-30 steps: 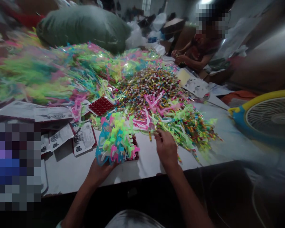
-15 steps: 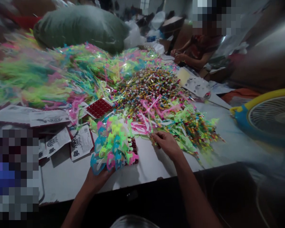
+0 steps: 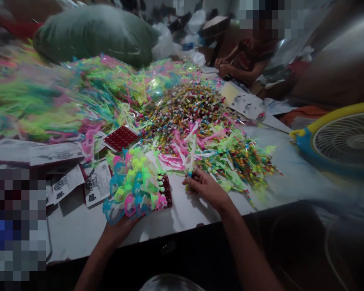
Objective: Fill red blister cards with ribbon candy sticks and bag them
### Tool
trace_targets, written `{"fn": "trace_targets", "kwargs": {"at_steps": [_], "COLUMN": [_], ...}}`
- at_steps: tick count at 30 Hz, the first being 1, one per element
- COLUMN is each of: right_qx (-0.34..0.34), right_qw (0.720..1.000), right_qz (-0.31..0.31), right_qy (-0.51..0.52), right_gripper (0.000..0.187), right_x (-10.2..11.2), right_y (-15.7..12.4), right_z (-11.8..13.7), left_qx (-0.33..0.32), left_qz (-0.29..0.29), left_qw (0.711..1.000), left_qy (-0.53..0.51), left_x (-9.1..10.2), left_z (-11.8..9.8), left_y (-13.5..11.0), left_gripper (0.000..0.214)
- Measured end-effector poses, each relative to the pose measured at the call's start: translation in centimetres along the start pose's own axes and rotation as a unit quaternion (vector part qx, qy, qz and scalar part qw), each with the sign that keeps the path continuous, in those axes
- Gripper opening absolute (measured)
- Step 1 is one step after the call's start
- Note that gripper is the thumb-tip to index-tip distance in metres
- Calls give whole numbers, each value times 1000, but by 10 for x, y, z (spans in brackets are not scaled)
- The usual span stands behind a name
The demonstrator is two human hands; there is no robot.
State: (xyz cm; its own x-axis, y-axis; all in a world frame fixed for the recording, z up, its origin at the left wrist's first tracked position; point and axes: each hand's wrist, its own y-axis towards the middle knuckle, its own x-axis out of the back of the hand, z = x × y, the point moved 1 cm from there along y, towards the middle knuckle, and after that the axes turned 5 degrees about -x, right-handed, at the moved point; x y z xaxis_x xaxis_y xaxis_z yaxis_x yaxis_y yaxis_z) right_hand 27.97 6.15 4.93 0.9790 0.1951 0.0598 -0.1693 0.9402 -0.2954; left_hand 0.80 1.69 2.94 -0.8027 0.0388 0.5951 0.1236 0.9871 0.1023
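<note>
The left hand [image 3: 123,227] is holding translucent blue, green and pink toys [image 3: 138,182] against a dark-red card [image 3: 167,192], the right hand [image 3: 208,188] pinching a stick [image 3: 190,174].

The room is dim, nearly black beneath the bench [image 3: 69,238]. A small window [image 3: 178,5] glows pale at the top, and a whitish streak brightens the upper right edge. Glare spots the heap of translucent plastic pieces [image 3: 153,89]; a soft shadow lies on the bench under the right hand [image 3: 206,188]. The far left smears into blur, the fan [image 3: 359,141] looks stretched, and coarse pixel blocks mask the lower left and upper right.
</note>
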Motion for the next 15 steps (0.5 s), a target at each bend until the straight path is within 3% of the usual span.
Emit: {"fn": "trace_targets", "kwargs": {"at_steps": [4,6,12,15], "right_qx": [69,87,80,124], "right_qw": [976,966,990,982], "right_qz": [-138,-170,-113,-126], "right_qy": [-153,-176,-22,-70], "right_gripper": [18,16,32,28], "right_x": [-11,-20,-48,-55], "right_y": [9,11,15,22], "right_z": [-10,-15,-22,-23], "left_qx": [-20,-12,20,10], "left_qz": [12,12,2,11], "left_qw": [999,998,999,1000], "left_qy": [48,57,41,19], "left_x": [0,0,-1,0], "left_z": [3,2,2,3], "left_y": [-1,-1,-2,-2], "left_gripper": [38,37,35,33]}}
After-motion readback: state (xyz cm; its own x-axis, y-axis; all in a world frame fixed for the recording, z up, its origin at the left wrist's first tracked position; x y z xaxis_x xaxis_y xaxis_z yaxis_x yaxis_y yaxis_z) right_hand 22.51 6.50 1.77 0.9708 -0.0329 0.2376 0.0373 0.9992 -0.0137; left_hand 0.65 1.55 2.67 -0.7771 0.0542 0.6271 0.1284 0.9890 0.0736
